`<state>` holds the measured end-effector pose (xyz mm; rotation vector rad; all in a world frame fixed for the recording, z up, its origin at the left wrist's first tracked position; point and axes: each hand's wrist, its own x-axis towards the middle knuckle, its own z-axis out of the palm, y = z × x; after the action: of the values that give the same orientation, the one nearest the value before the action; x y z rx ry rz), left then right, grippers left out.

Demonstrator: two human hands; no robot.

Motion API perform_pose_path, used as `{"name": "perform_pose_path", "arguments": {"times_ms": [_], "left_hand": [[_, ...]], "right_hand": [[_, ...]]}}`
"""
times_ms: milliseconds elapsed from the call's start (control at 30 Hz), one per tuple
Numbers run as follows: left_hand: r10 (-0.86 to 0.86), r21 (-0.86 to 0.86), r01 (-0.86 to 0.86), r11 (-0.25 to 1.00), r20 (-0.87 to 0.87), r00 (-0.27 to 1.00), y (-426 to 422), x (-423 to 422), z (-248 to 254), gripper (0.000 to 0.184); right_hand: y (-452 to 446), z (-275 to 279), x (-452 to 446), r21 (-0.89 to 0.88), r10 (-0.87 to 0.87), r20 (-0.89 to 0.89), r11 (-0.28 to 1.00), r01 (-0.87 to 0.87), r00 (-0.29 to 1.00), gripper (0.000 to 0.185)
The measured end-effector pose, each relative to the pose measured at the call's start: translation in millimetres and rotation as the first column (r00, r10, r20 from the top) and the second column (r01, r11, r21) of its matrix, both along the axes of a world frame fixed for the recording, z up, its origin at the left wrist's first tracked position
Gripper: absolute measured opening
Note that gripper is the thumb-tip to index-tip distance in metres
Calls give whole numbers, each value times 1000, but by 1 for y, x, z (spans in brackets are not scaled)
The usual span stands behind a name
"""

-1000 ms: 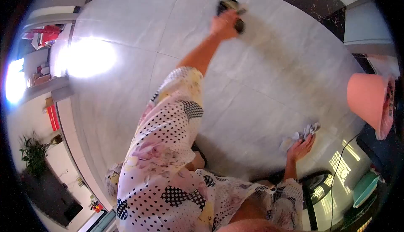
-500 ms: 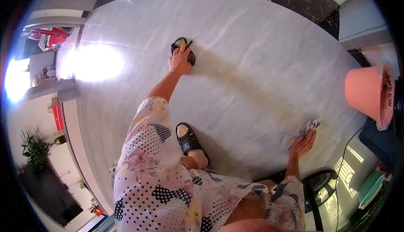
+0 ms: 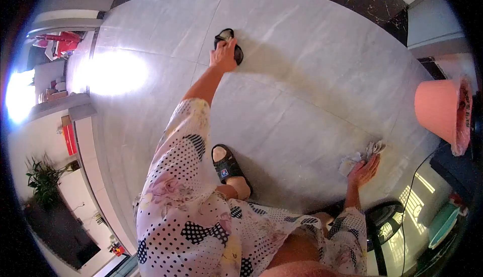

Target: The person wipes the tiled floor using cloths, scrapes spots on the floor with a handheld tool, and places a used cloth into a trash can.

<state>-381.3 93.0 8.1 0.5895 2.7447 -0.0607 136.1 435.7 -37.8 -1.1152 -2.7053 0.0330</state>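
- From where I sit, the largest thing on my feed is the pale tiled floor [image 3: 322, 45], which spreads beneath both hands; a dim, yellowish band crosses it between them.
- Next I have the person's dotted, floral garment [image 3: 171, 186], its sleeves leading out to the two hands.
- A leafy plant [image 3: 43, 179] shows well apart from the left hand, off to its left and nearer the body.
- I see a pink bucket [image 3: 436, 106] farther out than the right hand and to its right, with a teal basin [image 3: 444, 229] to the right of that hand and nearer the body.
- One foot in a black sandal [image 3: 226, 164] rests between the left hand and the body.
- The left hand [image 3: 224, 57] reaches far ahead, its fingers bent over a black-rimmed object [image 3: 239, 55] and gripping it on the floor; I can't tell what the object is.
- The right hand [image 3: 365, 170] is much nearer the body, fingers extended and close together, touching a crumpled grey cloth [image 3: 374, 148] without closing round it.
- The cloth lies on the floor, bunched at the right hand's fingertips and spreading to its left.
- Thinnest of all, I make out a dark cord [image 3: 411, 176] curving down to the right of the right hand.
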Motion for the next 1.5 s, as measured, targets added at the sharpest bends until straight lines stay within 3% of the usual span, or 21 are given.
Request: {"name": "perform_pose_path", "arguments": {"times_ms": [367, 467, 567, 700, 800, 867, 933, 967, 1000, 1067, 1100, 1133, 1267, 1333, 1400, 1433, 1467, 1500], "left_hand": [[-113, -114, 124, 986, 99, 989, -16, 23, 9, 68], [72, -35, -74, 997, -53, 996, 0, -15, -3, 60], [155, 22, -154, 988, -54, 987, 19, -27, -10, 59], [24, 228, -28, 973, 20, 1000, -13, 35, -6, 53], [-106, 390, 57, 919, 104, 989, -83, 80, -21, 54], [-41, 500, 47, 865, -23, 999, -128, 86, -37, 57], [204, 345, -151, 926, -123, 971, -153, 69, -47, 62], [337, 423, -253, 870, -136, 932, -164, 60, -53, 63], [469, 501, -346, 793, -141, 872, -175, 48, -59, 66], [565, 486, -489, 724, -12, 825, -185, 16, -67, 67], [564, 425, -506, 750, -11, 826, -181, 1, -70, 69], [540, 443, -473, 761, -28, 841, -161, -8, -58, 67], [208, 536, -56, 842, -228, 951, -71, -50, -71, 59], [134, 571, -82, 817, -49, 990, 7, -39, -44, 58], [-105, 512, 202, 835, -212, 972, 69, -21, -50, 58], [-162, 512, 215, 831, -147, 976, 100, 0, -43, 56], [-232, 539, 307, 784, -205, 951, 123, 20, -47, 55], [-272, 488, 254, 835, -35, 962, 145, 46, -25, 55]], "right_hand": [[3, -11, 6, 16, -3, -36, 1000, 4, 999, 53], [3, -9, 6, -4, -9, -12, 1000, 9, 1000, 54], [2, 0, 0, -19, -25, -9, 1000, 25, 1000, 55], [-3, -1, -3, -2, -18, -45, 1000, 18, 999, 53], [0, -7, 2, 43, 12, -74, 999, -9, 997, 49], [2, -5, 1, 47, 32, -85, 999, -28, 996, 48], [-2, 2, -1, 34, 46, -100, 999, -43, 994, 48], [-3, 2, 3, 33, 43, -89, 999, -40, 995, 48], [-2, -1, 4, 35, 44, -83, 999, -41, 996, 48], [1, -1, 2, 39, 29, -70, 999, -27, 997, 49], [-2, 0, 1, 36, 14, -58, 999, -12, 998, 49], [-4, 2, 1, 30, -3, -45, 1000, 4, 999, 49], [-5, 6, -2, 25, 19, -30, 1000, -19, 999, 50], [-5, 7, -1, 9, -4, 17, 1000, 4, 1000, 50], [-6, 8, -3, -7, -21, 31, 1000, 22, 999, 51], [-6, 10, -4, -15, -29, 36, 999, 29, 999, 51], [-5, 9, -3, -22, -39, 45, 999, 40, 998, 51], [-5, 8, -2, -29, -47, 55, 998, 49, 997, 52]]}}
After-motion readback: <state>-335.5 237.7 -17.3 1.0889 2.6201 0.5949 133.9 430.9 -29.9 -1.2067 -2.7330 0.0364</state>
